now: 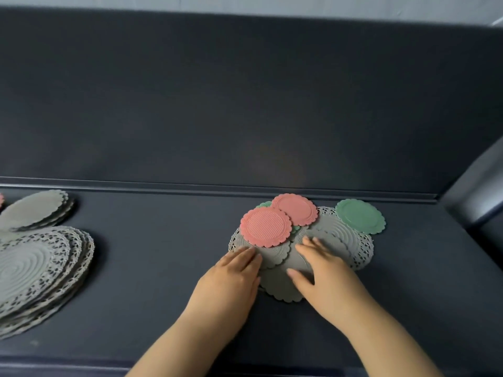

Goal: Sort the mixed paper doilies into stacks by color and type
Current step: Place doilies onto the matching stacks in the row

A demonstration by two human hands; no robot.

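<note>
On the doily pile (330, 227), near edge, left hand (234, 273), right hand (324, 270) flat, fingers (309, 242) loose; stacks (40, 257) far left.

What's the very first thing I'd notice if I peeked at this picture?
The bright colours jump out first: two pink doilies on top of the grey pile in the middle of the dark surface, and a green doily at the pile's far right edge. Next come the left hand and the right hand, both resting flat on that pile. At the far left sits a tall lacy grey stack.
</note>
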